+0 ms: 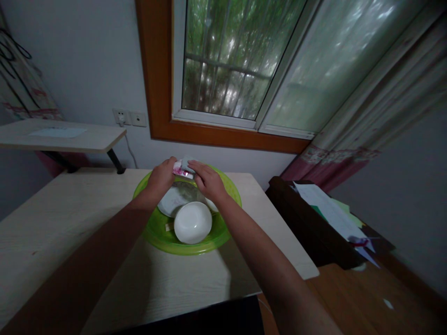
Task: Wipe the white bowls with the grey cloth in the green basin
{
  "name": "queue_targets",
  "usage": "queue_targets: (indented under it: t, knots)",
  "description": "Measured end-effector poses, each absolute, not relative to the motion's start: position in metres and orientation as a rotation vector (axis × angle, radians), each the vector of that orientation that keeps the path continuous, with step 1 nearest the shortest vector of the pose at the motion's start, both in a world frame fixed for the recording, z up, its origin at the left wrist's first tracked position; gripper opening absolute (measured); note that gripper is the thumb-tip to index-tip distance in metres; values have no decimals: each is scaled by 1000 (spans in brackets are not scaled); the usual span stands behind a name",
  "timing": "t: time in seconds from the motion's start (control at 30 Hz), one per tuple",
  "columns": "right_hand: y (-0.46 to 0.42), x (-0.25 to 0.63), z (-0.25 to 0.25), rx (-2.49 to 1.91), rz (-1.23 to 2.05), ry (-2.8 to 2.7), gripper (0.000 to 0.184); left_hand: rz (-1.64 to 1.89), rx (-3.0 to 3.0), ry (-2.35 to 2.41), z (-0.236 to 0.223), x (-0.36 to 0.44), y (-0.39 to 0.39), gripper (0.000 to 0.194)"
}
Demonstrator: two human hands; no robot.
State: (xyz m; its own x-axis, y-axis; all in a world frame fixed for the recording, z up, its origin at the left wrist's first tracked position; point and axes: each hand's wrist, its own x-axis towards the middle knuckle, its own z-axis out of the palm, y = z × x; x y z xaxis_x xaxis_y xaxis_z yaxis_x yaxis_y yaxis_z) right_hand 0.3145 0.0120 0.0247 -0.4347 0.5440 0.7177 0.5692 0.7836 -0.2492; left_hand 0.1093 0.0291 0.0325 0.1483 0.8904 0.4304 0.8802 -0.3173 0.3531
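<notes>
Over the far side of a lime-green plastic basin [159, 239], both my hands come together. My left hand [162, 177] grips the left end of a small white piece with a pink pattern [183, 171]; I cannot make out its exact kind. The fingers of my right hand [209, 180] are curled on a pale grey cloth-like piece [189, 164], pressed against the patterned piece. Below the hands, a white bowl [193, 223] sits in the basin with its hollow facing up. Behind it lies a wide whitish dish [171, 201], and another white rim shows partly under my right wrist.
The basin stands on a pale wooden table [181, 284]. A raised shelf [94, 138] is at the left, near wall sockets [130, 117]. Right of the table, papers [328, 211] lie on a dark brown piece of furniture [296, 218]. A window is behind, with a curtain [356, 139].
</notes>
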Motion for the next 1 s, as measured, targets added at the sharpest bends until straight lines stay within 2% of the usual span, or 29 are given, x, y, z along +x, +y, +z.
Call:
queue_targets:
  t: [0.3, 0.47, 0.67, 1.0]
  knots:
    - [23, 325, 17, -1124, -61, -1939, 38, 951, 2312, 1922, 32, 105, 32, 40]
    - [17, 320, 19, -949, -109, -2074, 46, 876, 2380, 1901, 32, 108, 30, 32]
    - [9, 309, 26, -689, -170, -2321, 52, 797, 2415, 1918, 30, 110, 29, 33]
    - [13, 323, 27, -820, -204, -2167, 43, 926, 2295, 1911, 32, 105, 32, 37]
